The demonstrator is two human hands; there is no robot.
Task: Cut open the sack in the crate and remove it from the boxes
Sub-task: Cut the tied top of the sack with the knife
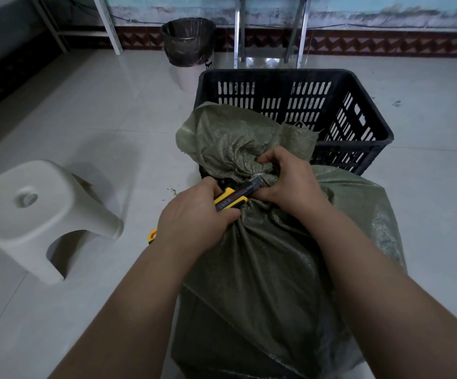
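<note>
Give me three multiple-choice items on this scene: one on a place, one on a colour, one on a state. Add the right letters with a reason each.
1. Where is the white stool?
A. left of the sack
B. inside the crate
C. behind the bin

2. What colour is the crate?
A. white
B. black
C. red

3. What is the state of the sack?
A. lying flat and empty
B. cut wide open
C. bunched shut at the neck

Key: 1 A, it stands on the floor to the sack's left. 2 B, its slotted walls are black. 3 C, the right hand clasps the gathered neck while the left hand brings the yellow utility knife to it.
</note>
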